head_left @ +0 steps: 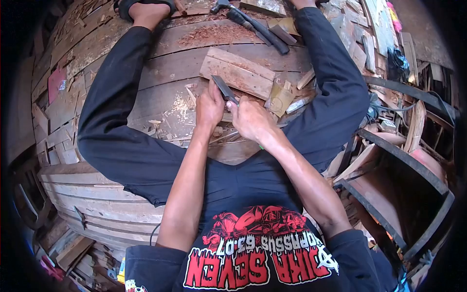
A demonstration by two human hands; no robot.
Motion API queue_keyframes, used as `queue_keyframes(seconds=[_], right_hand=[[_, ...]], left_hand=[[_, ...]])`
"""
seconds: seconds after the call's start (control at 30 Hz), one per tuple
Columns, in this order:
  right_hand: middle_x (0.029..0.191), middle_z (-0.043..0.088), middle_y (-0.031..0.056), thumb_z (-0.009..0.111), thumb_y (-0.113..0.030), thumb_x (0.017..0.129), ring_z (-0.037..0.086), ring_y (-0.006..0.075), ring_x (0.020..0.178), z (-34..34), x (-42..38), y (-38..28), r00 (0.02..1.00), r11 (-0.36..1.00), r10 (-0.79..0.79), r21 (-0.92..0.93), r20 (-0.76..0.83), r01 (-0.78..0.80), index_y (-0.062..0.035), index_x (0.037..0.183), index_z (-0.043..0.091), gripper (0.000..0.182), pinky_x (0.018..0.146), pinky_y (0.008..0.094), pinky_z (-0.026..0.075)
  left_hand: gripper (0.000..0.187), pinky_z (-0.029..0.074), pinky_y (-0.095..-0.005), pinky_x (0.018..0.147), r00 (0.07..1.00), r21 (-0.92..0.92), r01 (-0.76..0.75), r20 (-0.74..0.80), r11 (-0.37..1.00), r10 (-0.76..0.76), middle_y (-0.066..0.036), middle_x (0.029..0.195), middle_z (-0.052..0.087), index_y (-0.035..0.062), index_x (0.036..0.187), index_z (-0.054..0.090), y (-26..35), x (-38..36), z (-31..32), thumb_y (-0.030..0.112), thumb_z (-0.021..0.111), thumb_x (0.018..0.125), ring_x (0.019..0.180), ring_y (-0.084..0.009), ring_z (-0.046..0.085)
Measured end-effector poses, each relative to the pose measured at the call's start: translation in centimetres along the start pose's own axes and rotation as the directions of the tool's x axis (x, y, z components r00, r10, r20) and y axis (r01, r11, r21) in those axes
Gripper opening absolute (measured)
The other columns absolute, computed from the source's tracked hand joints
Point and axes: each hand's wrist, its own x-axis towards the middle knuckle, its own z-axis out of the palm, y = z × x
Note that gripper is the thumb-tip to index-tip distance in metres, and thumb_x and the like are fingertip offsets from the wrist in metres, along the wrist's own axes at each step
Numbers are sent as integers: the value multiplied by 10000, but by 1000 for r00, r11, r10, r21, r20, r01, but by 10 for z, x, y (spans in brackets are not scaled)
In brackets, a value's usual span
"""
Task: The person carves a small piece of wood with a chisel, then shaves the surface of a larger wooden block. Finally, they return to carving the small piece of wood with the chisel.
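A dark, flat, narrow bar slants between my two hands above the wooden floor. My left hand is closed at its left side, with the fingers along its edge. My right hand grips its lower end, thumb against it. Just beyond the hands lies a wooden block with a line along its length and reddish dust on top. A tan sheet, perhaps sandpaper, lies to the right of the block.
A hammer and dark long-handled tools lie ahead between my feet, near reddish shavings. Wood chips litter the floorboards on the left. To my right stands a dark-framed box beside cables and scrap wood.
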Motion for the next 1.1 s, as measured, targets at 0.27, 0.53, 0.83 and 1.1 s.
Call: queue_keyframes(seconds=[0.27, 0.53, 0.83, 1.1], right_hand=[[926, 695, 377, 467, -353, 1085, 696, 529, 940, -4, 7, 6, 999, 1000, -19, 17, 33, 18, 138, 1127, 586, 507, 867, 596, 537], [873, 702, 361, 431, -395, 1103, 715, 508, 902, -2, 14, -19, 999, 997, -30, 78, 35, 28, 128, 908, 660, 604, 822, 581, 558], [964, 709, 363, 387, -359, 1107, 721, 467, 1005, 11, 36, -24, 998, 996, -60, -75, -37, 57, 89, 906, 714, 591, 915, 544, 559], [911, 710, 334, 344, -449, 1106, 711, 470, 951, -44, 53, 2, 990, 986, -114, 134, 85, 102, 53, 918, 730, 660, 916, 534, 537]], left_hand=[[469, 532, -590, 831, 1000, 66, -11, -5, 998, 12, -330, 1045, 680, 218, 1560, 460, -2, 3, -2, 330, 381, 1112, 959, -526, 673], [469, 528, -597, 821, 999, 28, 51, -1, 998, -51, -350, 1039, 671, 166, 1541, 470, -7, 17, -8, 303, 393, 1099, 981, -528, 679], [483, 540, -577, 822, 998, -25, 59, 15, 998, -58, -345, 1019, 684, 68, 1479, 493, -4, 14, -8, 299, 511, 1054, 993, -531, 682], [466, 534, -584, 890, 997, 122, 32, 71, 992, -41, -326, 1197, 666, 204, 1525, 494, 14, -4, -7, 308, 452, 1073, 1015, -528, 675]])
